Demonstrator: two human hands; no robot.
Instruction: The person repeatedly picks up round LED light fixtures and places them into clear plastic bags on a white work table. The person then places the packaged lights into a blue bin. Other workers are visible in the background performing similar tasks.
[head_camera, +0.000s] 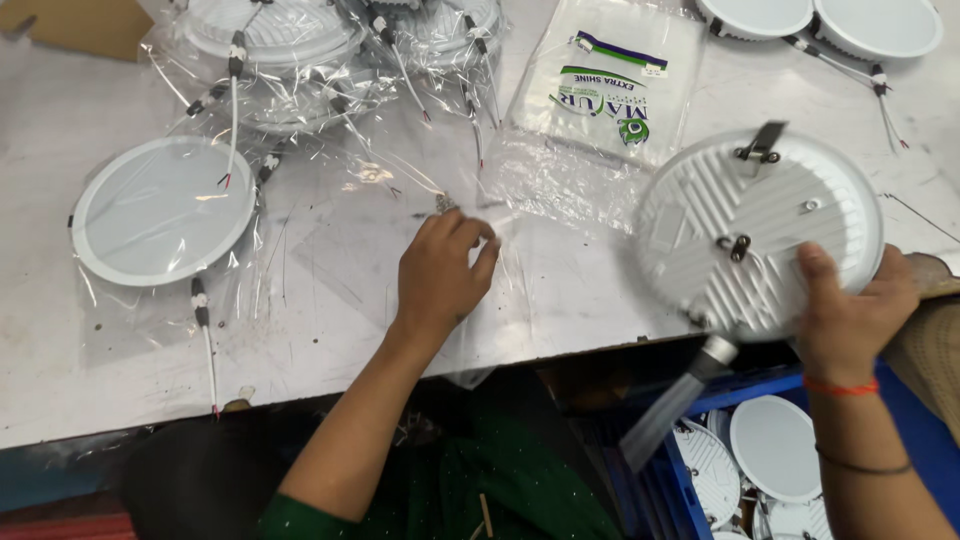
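A scuffed white worktable fills the view, with a dark gap and a blue crate of more round lamps below its near edge. At far left a round lamp lies face up on clear plastic wrap, its wire trailing toward the table edge. Further back sit bagged lamps, and to their right a flat printed plastic packet. Now the left hand: it rests on the wrap mid-table, fingertips pinched together on a small metal piece that pokes out just beyond them. Over to the right, the right hand grips a ribbed white lamp housing by its lower rim, back side up, thumb on top, tilted above the table edge. A spring clip stands on its far side.
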